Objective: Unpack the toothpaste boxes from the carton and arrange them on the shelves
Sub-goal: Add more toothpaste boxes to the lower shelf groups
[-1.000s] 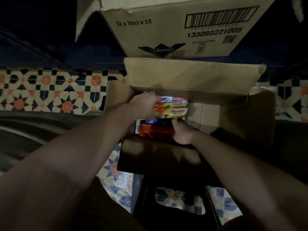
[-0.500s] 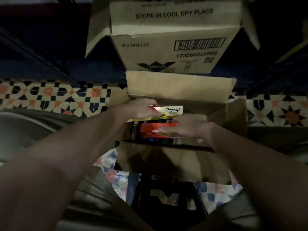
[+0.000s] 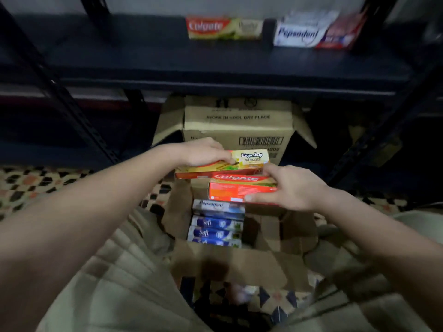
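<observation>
Two toothpaste boxes are held above the open carton [image 3: 282,238], so the step in hand is judged to be the carrying from carton to shelf. The Kayu Sugi Colgate box [image 3: 239,164] is gripped by the left hand [image 3: 203,154]: the fingers are curled over its top at the left part, and the thumb cannot be seen. The red Colgate box [image 3: 237,190] is grasped by the right hand [image 3: 292,188] at its right end, with the thumb [image 3: 254,198] along the near lower edge and the other fingers on the far upper edge. The two boxes lie lengthwise, one just behind the other, and appear to touch.

Inside the carton, at its left wall, a Pepsodent box [image 3: 218,207] and some Safi boxes [image 3: 215,230] are packed in a row. On the dark shelf [image 3: 143,51] above, near its back edge, a Colgate box on the shelf [image 3: 224,27] and a Pepsodent stack [image 3: 311,32] are already placed.

For the next move, both boxes need to be lifted to the shelf, probably beside the Colgate box there, where bare board is seen on its left. The front edge of the shelf has to be cleared on the way up.
</observation>
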